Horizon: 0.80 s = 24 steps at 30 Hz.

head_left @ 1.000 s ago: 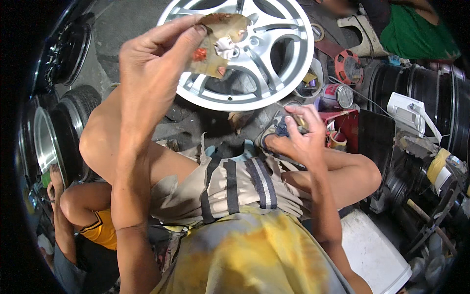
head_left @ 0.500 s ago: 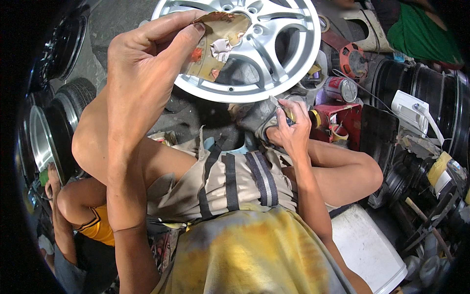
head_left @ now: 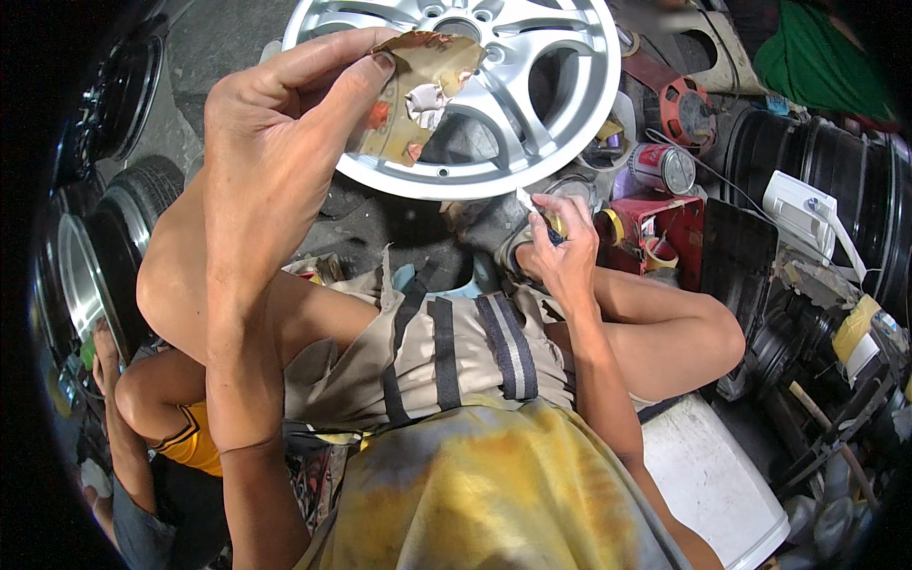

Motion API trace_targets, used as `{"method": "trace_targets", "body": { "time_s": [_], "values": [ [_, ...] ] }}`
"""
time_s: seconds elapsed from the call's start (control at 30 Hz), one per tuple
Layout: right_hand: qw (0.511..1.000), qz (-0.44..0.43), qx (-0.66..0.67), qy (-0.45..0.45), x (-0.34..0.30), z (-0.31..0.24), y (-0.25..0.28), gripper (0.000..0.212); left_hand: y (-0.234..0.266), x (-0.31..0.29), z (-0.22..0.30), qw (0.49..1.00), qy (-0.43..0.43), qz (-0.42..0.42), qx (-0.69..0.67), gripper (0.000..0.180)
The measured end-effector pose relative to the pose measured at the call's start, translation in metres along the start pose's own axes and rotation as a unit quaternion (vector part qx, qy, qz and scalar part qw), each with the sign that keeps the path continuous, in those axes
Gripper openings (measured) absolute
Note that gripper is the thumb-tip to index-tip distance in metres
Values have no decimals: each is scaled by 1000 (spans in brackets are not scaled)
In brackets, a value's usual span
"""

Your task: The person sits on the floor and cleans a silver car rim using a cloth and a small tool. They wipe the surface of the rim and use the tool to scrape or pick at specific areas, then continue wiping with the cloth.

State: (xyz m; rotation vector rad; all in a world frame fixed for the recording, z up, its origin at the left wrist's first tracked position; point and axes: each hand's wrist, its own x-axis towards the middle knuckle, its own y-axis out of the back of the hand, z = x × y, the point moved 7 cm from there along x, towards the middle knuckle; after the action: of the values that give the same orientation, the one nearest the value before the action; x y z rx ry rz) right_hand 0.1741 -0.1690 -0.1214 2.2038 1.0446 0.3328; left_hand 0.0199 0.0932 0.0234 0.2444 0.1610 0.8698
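My left hand is raised at the upper left, pinching a stained brown piece of card between thumb and fingers. A whitish-pink lump of paste and orange-red smears lie on the card. Behind it, a silver alloy wheel rim lies with its spokes facing up. Close to the rim's lower right edge, my right hand is closed on a small putty knife. Its pale tip points at the rim without clearly touching it; the grip is mostly hidden by my fingers.
A red box with tape rolls, a paint can and a red reel stand to the right. Black wheel rims lie beyond them. Tyres and rims line the left, near another person's knee. Someone in green is at upper right.
The putty knife's tip has turned slightly and my right hand has shifted a little left. The left hand holds the card almost in place, slightly lower.
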Motion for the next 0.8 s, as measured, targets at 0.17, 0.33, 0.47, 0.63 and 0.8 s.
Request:
{"method": "trace_targets", "body": {
  "time_s": [0.17, 0.33, 0.47, 0.63, 0.8],
  "values": [
    [999, 7, 35, -16, 1, 0, 0, 19, -1, -1, 3, 1000, 8, 0, 1, 26],
    [1000, 7, 29, 7, 3, 0, -2, 19, -2, -1, 3, 1000, 16, -6, 15, 25],
    [1000, -2, 24, 4, 2, -4, -2, 19, -1, 0, 0, 1000, 8, -6, 9, 25],
    [1000, 8, 17, 0, 4, -6, 2, 19, -4, 1, 0, 1000, 4, -11, 4, 25],
    [1000, 0, 8, 25, 5, -10, 0, 18, -5, 0, 0, 1000, 7, -9, -14, 25]
  ]
}}
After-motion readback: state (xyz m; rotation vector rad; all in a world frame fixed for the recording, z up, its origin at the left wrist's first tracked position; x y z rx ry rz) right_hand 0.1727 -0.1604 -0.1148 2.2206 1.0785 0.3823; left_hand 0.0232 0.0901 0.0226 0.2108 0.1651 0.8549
